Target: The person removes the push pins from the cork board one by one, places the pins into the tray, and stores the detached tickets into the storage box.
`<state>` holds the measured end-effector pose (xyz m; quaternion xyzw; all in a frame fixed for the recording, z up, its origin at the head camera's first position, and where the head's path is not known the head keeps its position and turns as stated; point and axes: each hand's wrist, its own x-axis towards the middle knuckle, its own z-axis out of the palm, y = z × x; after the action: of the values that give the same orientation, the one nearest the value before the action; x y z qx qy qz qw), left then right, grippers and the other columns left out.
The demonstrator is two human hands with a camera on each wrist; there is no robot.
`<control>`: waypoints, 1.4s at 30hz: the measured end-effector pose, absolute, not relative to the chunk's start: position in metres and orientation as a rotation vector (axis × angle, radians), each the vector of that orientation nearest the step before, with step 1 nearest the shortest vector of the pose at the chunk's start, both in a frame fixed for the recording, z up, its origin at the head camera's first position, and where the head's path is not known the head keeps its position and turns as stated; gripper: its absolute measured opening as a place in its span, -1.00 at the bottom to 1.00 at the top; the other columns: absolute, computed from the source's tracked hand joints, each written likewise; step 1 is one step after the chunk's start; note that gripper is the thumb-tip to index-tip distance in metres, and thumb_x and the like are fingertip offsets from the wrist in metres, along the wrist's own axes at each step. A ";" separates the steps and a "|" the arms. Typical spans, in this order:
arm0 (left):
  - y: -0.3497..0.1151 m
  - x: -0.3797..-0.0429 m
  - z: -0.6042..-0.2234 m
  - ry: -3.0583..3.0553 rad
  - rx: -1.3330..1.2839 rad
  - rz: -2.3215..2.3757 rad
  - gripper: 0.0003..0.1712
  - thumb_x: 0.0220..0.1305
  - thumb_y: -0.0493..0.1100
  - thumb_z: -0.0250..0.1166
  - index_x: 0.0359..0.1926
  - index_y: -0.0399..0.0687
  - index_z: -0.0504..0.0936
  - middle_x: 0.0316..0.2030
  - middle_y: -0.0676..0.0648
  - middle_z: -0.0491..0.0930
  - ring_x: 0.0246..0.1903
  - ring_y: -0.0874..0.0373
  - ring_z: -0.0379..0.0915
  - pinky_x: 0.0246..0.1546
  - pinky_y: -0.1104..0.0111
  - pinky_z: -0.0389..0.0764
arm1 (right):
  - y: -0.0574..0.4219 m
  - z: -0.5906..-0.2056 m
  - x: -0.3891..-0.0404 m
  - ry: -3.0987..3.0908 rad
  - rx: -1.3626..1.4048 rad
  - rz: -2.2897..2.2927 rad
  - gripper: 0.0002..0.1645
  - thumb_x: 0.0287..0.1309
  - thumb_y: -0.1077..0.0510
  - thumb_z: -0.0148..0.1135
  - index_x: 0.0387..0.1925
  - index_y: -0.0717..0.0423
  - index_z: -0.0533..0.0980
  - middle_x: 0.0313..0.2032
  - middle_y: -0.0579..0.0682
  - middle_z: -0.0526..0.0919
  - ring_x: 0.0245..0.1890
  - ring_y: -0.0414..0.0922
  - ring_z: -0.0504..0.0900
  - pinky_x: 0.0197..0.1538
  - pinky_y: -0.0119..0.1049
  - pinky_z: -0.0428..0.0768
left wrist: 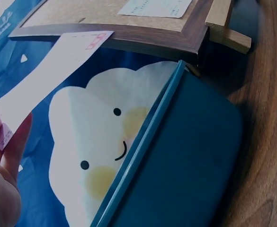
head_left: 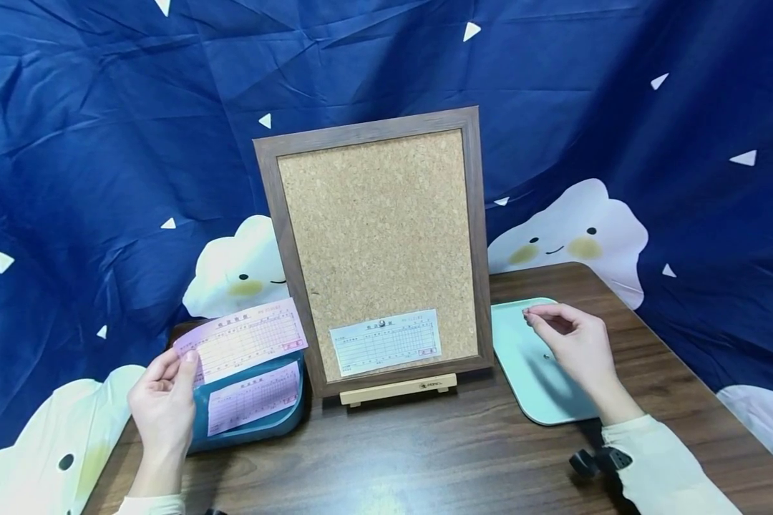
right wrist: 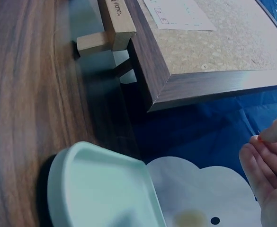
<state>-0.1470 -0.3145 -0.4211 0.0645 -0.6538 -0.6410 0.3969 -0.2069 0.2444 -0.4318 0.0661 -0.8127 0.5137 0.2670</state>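
My left hand pinches a pink printed receipt slip by its left end, above a dark blue bin. Another pink slip lies in the bin. Over the mint-green tray, my right hand pinches a tiny pushpin between thumb and fingertips; most of it is hidden. Between the hands stands a framed cork board. A whitish slip is fixed low on it by a round-headed pin.
A wooden stand props the board up on the brown wood table. One small shiny piece lies in the tray. Behind the table hangs a blue cloth with clouds and white triangles.
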 end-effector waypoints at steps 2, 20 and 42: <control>-0.316 -0.146 -0.422 -1.675 0.176 -1.613 -0.79 0.43 -0.43 0.36 -0.06 -0.10 0.81 -0.34 0.23 0.83 -0.42 0.46 0.74 -0.34 0.67 0.65 | 0.247 -0.434 -0.207 -2.192 0.182 1.379 -0.85 0.27 0.37 0.48 -0.12 0.30 0.79 -0.29 -0.53 0.79 -0.28 -0.64 0.68 -0.20 -0.71 0.59; -0.327 -0.141 -0.428 -1.710 0.215 -1.604 -0.69 0.42 -0.43 0.35 -0.16 0.13 0.80 -0.38 0.28 0.80 -0.43 0.51 0.70 -0.35 0.70 0.62 | 0.262 -0.443 -0.210 -2.194 0.210 1.409 -0.84 0.29 0.41 0.45 -0.11 0.38 0.76 -0.28 -0.63 0.72 -0.23 -0.65 0.70 -0.13 -0.73 0.60; -0.352 -0.128 -0.441 -1.845 0.368 -1.527 -0.51 0.39 -0.44 0.36 -0.26 0.41 0.74 -0.46 0.42 0.75 -0.44 0.62 0.64 -0.35 0.76 0.56 | 0.284 -0.461 -0.207 -2.273 0.050 1.395 -0.81 0.37 0.33 0.41 -0.08 0.41 0.75 -0.32 -0.63 0.71 -0.27 -0.69 0.67 -0.16 -0.73 0.60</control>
<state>-0.1282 -0.3517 -0.4415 0.1420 -0.7128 -0.5901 0.3515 -0.2074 0.2836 -0.4612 0.0182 -0.8283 0.5085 0.2347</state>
